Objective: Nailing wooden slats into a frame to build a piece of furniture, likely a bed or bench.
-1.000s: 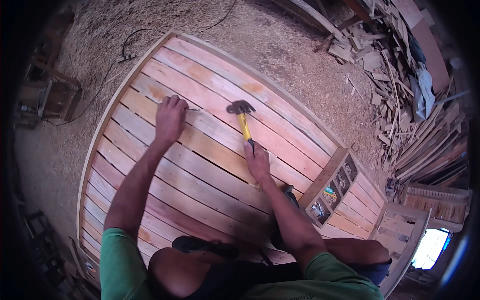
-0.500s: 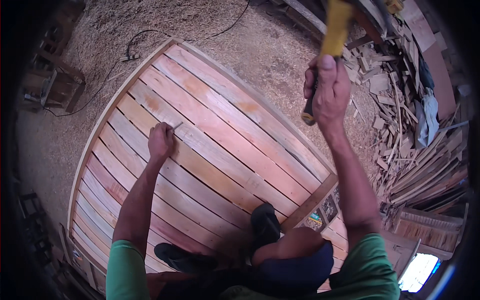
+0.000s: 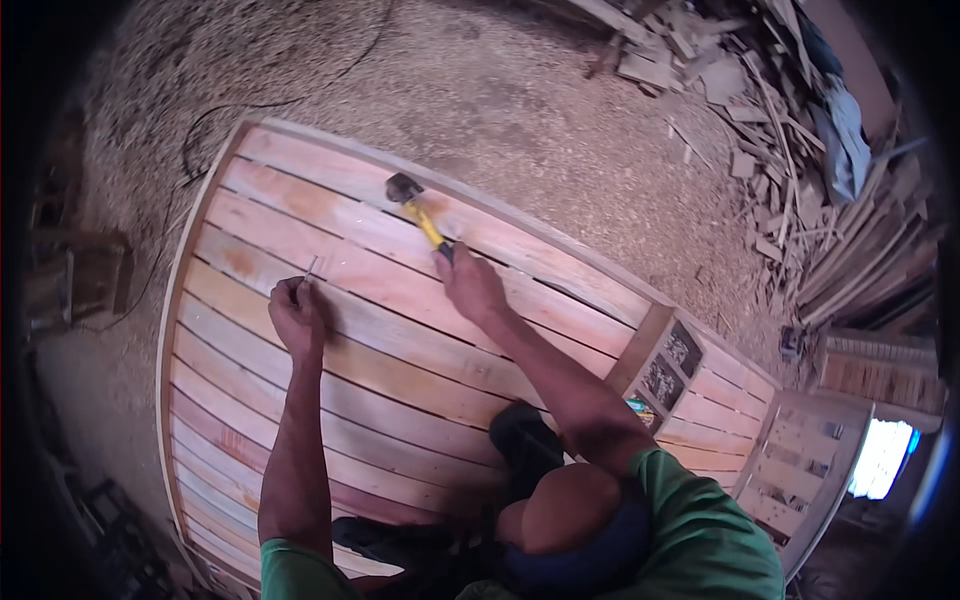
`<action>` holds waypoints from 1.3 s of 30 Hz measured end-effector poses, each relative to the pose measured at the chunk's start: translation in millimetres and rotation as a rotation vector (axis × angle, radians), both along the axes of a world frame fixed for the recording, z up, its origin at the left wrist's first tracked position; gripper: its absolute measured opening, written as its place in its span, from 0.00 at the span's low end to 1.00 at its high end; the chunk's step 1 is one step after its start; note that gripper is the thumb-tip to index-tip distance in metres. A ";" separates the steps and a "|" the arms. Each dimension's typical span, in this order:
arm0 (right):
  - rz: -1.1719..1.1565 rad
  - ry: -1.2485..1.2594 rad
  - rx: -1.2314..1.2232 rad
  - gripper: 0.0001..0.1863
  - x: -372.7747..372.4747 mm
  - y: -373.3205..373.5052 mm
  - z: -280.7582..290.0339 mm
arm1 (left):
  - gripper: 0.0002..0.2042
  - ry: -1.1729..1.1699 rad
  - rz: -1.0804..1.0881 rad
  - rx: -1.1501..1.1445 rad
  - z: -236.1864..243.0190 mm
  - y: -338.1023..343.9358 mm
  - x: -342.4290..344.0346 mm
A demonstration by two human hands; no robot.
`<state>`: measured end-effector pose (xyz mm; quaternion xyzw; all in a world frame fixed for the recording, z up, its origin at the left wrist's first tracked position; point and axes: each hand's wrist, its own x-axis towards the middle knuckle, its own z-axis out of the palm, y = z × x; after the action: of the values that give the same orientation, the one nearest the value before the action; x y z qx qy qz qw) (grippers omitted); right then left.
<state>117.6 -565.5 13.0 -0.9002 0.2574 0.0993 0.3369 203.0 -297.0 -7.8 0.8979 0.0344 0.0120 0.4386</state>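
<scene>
My right hand (image 3: 474,287) grips the black end of a hammer (image 3: 424,220) with a yellow shaft. Its dark metal head hangs over the far planks of a slatted wooden panel (image 3: 350,352). Further left, my left hand (image 3: 298,312) pinches a thin metal nail (image 3: 313,265) that sticks up past the fingertips. That hand is low over the boards, near a gap between two of them. Whether the nail's hidden end touches the wood cannot be told. The hammer head is apart from the nail, to its upper right.
My feet, in dark shoes (image 3: 525,440), are on the panel. A frame with small openings (image 3: 662,378) adjoins it at right. Scrap wood (image 3: 770,170) is piled at the far right. A black cable (image 3: 330,80) crosses the shavings-covered floor (image 3: 480,90).
The hammer has come down and left from its raised position at the upper right. My left hand still holds the nail. The view has shifted, turning the panel slightly.
</scene>
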 end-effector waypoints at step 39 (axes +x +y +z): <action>0.019 0.008 0.132 0.16 13.2 -35.6 19.9 | 0.05 -0.340 0.001 0.334 -28.6 -138.2 40.4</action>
<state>130.7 -601.1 33.0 -0.8779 0.2431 0.1230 0.3937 243.4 -435.2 -36.4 0.9431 -0.0418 0.1688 0.2833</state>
